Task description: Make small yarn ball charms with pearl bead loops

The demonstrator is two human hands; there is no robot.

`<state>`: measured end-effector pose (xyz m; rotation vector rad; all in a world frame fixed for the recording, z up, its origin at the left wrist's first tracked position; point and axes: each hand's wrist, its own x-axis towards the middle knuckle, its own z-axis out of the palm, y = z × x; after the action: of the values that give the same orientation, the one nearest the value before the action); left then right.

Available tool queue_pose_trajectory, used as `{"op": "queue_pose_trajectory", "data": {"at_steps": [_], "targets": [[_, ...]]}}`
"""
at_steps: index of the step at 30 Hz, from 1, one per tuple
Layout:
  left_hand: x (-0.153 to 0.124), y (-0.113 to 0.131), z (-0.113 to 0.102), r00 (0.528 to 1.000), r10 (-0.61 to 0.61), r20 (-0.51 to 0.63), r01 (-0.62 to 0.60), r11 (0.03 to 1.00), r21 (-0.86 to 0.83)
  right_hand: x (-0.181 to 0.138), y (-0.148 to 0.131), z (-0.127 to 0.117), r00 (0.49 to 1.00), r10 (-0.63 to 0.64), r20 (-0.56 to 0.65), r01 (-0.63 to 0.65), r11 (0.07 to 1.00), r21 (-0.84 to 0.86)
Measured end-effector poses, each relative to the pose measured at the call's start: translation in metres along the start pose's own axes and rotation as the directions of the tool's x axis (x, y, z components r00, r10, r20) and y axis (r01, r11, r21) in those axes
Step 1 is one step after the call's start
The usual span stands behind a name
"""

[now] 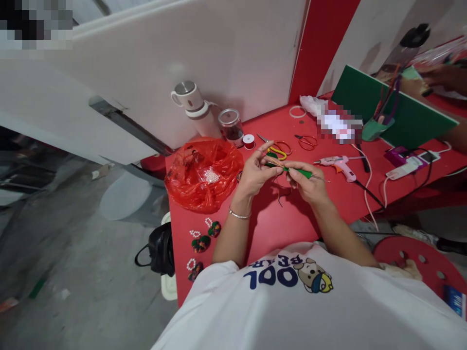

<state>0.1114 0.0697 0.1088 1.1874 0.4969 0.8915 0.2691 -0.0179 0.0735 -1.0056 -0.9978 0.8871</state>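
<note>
Both hands meet over the red table around a narrow green strip, perhaps ribbon or felt. My left hand pinches one end between thumb and fingers, where a thin brownish piece also shows. With its thumb on top, my right hand grips the strip further along. A thin wire-like end sticks out beyond the right fingers. Just behind the hands lie yellow-handled scissors and red-handled scissors. Dark thread ends show below the fingers. What the fingertips cover is hidden.
On the left, a red plastic bag holds white beads; beaded pompoms lie nearer. Behind stand a white flask, a jar and a thread spool. To the right are small snips, a corded glue gun and a power strip.
</note>
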Motion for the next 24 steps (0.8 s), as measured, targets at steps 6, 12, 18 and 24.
{"op": "queue_pose_trajectory", "data": {"at_steps": [6,12,18,24], "targets": [[-0.023,0.003,-0.001,0.998,-0.03,-0.062,0.031,0.999,0.019,-0.016,-0.011,0.014,0.988,-0.133,0.084,0.144,0.978,-0.149],[-0.039,0.006,-0.005,0.994,-0.001,-0.11,0.007,0.999,0.048,-0.023,-0.028,0.025,0.95,-0.294,0.109,0.313,0.885,-0.345],[-0.046,0.007,-0.004,0.989,0.056,-0.14,-0.042,0.994,0.104,-0.028,-0.027,0.029,0.994,-0.034,0.106,0.058,0.971,-0.233],[-0.045,0.009,0.004,0.979,0.068,-0.192,-0.045,0.992,0.12,-0.028,-0.015,0.042,0.999,0.036,-0.041,-0.034,0.999,0.038]]}}
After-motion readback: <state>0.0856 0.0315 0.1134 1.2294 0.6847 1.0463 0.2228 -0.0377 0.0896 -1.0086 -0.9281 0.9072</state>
